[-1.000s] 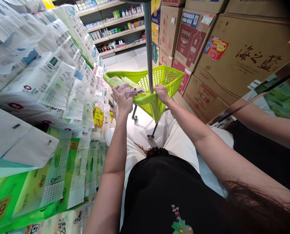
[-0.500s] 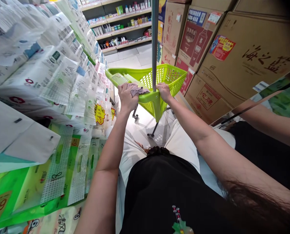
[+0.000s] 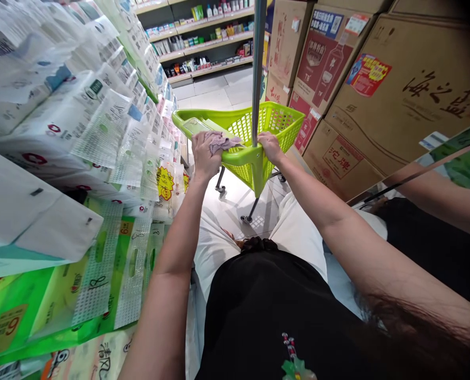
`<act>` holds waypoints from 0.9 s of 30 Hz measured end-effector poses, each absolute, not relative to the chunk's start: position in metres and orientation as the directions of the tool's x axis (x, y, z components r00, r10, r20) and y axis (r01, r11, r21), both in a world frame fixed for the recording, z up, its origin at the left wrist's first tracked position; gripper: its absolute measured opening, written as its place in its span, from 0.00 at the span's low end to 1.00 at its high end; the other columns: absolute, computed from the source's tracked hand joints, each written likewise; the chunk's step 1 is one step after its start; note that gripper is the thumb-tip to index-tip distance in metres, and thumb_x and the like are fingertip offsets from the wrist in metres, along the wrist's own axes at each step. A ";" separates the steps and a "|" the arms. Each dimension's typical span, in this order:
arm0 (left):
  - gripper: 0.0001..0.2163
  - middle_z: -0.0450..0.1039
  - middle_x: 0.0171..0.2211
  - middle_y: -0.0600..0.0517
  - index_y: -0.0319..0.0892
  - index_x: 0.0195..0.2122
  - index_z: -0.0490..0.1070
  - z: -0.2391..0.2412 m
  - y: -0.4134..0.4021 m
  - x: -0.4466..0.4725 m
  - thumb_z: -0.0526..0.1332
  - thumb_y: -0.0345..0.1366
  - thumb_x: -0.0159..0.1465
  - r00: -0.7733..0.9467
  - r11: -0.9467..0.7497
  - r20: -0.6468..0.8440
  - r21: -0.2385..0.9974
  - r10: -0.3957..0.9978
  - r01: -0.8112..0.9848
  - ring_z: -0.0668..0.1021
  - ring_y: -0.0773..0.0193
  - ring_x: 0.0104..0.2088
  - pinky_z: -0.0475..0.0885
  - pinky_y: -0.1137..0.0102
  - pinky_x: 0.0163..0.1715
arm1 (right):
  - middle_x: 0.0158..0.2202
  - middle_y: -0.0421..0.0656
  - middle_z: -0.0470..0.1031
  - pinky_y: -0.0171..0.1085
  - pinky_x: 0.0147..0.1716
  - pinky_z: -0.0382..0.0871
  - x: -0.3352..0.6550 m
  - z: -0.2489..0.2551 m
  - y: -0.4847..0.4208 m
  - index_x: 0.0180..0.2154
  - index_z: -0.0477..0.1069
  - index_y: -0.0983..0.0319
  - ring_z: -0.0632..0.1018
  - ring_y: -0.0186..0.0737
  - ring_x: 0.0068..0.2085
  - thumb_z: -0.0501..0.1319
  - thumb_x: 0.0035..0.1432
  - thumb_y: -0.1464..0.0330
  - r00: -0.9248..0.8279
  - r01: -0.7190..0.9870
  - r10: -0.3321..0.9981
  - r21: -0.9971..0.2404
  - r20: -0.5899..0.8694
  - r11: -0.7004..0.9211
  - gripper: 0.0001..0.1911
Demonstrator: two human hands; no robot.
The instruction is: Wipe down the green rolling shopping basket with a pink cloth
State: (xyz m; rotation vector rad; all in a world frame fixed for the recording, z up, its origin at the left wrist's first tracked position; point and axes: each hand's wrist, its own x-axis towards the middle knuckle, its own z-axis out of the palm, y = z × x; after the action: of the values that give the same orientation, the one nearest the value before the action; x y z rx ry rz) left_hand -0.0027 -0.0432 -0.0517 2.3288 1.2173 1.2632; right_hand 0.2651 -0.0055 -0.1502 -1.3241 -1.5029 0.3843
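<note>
My left hand [image 3: 206, 158] is closed on a crumpled mauve cloth [image 3: 222, 142], which lies against the left side of a lime-green shopping cart's handle rim [image 3: 240, 157]. Fingers of my right hand [image 3: 272, 149] wrap over that rim just right of a grey metal pole [image 3: 257, 74]. The pole rises from the near end of the perforated green basket [image 3: 288, 134]. Beyond my left hand, a pale flat panel [image 3: 197, 125] is set into the cart's top. Part of the basket's inside is hidden by the pole and rim.
Plastic-wrapped tissue packs [image 3: 64, 126] are stacked close on my left. Cardboard cartons [image 3: 361, 121] rise on the right, with a mirror-like panel [image 3: 436, 179] nearer me. Shelves of bottles and tubes [image 3: 207, 39] stand ahead across the tiled floor [image 3: 222, 92]. Casters [image 3: 247, 218] show beneath the cart.
The surroundings have shifted slightly right in view, and the pole and my right hand sit a little further right. Both hands keep their hold, with the cloth still under the left.
</note>
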 end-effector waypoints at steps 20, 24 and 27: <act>0.12 0.77 0.47 0.48 0.49 0.43 0.81 -0.052 -0.041 -0.010 0.62 0.32 0.60 0.222 -0.626 0.662 0.468 0.716 0.624 0.73 0.47 0.54 0.65 0.50 0.64 | 0.36 0.44 0.80 0.41 0.47 0.63 0.251 -0.139 -0.008 0.24 0.73 0.58 0.74 0.43 0.41 0.50 0.63 0.63 0.106 0.584 0.900 -0.759 0.423 0.288 0.19; 0.13 0.76 0.47 0.46 0.47 0.43 0.81 -0.056 -0.033 -0.009 0.62 0.31 0.58 0.169 -0.608 0.669 0.503 0.724 0.614 0.72 0.46 0.55 0.68 0.49 0.62 | 0.36 0.45 0.80 0.41 0.47 0.63 0.249 -0.137 -0.008 0.25 0.72 0.58 0.74 0.44 0.42 0.50 0.63 0.63 0.134 0.586 0.897 -0.764 0.422 0.271 0.18; 0.13 0.75 0.47 0.46 0.47 0.43 0.80 -0.062 -0.031 -0.007 0.63 0.31 0.58 0.173 -0.619 0.675 0.504 0.718 0.602 0.72 0.45 0.56 0.66 0.48 0.64 | 0.36 0.45 0.79 0.41 0.47 0.63 0.252 -0.140 -0.006 0.25 0.72 0.58 0.75 0.44 0.42 0.51 0.63 0.63 0.138 0.583 0.893 -0.764 0.429 0.277 0.17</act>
State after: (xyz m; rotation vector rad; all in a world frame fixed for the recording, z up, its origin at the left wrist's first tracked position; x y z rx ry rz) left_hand -0.0070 -0.0310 -0.0621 2.3100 1.3071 1.4405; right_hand 0.2522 -0.0058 -0.1399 -1.4123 -1.5516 0.3905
